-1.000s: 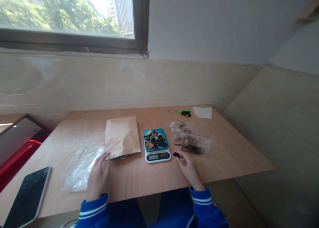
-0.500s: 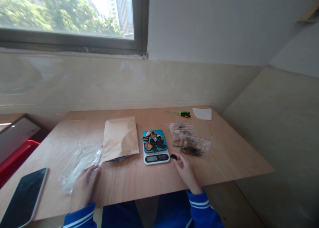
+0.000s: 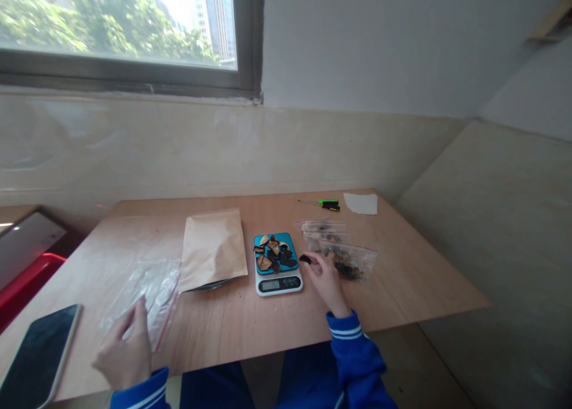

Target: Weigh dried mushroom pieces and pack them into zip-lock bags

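Observation:
A small digital scale [image 3: 277, 284] with a blue platform carries several dark and tan dried slices [image 3: 272, 255]. My right hand [image 3: 325, 281] pinches one dark dried piece [image 3: 305, 259] just right of the platform. Behind that hand lie clear zip bags [image 3: 353, 259] filled with the same slices. My left hand [image 3: 124, 352] is raised at the near left, fingers loosely curled, holding the near edge of an empty clear zip bag [image 3: 143, 290]. A brown paper pouch [image 3: 213, 248] lies left of the scale.
A black phone [image 3: 38, 355] lies at the table's near-left corner. A green-handled screwdriver [image 3: 326, 204] and a white paper scrap [image 3: 361, 203] sit at the far right. A red tray [image 3: 24, 281] stands off the table's left edge. Bare wood shows along the front edge [image 3: 250, 331].
My left hand left the paper pouch, slid left and toward me, and lifted the empty bag's edge. My right hand carried the dark piece up toward the scale platform.

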`<state>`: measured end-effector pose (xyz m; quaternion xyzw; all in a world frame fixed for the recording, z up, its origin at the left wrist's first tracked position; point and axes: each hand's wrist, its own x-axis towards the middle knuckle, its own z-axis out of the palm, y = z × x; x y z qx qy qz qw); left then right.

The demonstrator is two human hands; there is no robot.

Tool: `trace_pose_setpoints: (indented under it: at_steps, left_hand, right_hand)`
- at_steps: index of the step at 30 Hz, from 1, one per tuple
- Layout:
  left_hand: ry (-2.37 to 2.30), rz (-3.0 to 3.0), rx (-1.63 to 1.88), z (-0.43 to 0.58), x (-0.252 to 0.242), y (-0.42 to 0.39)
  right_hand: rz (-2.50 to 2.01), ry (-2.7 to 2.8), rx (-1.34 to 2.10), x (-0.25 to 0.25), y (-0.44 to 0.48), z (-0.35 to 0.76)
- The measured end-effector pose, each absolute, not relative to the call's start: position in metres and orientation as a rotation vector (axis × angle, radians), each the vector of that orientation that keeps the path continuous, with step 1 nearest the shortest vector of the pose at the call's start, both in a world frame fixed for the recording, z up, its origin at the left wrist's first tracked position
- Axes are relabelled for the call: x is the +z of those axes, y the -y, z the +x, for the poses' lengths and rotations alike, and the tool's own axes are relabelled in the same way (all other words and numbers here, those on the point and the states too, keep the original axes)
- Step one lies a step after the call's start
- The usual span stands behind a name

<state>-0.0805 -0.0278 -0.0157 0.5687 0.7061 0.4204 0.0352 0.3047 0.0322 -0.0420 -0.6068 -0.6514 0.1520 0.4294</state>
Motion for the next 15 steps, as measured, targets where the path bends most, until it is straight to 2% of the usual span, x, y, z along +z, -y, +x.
trace_pose_setpoints:
  at_steps: [5,9,15]
  left_hand:
    - [-2.189,1.733,1.482,-0.071,-0.001,0.03]
    - [-2.495,1.48,1.758,-0.066,-0.005,0.037]
    - [-2.554,1.577,1.766,-0.062,-0.004,0.041]
  right_hand:
    - [-1.52,1.672,0.385,-0.036,-0.092,0.292]
    - [-1.518,1.707,0.423,-0.041,-0.121,0.279]
    - [-1.508,1.666,0.43,-0.034,-0.091,0.297]
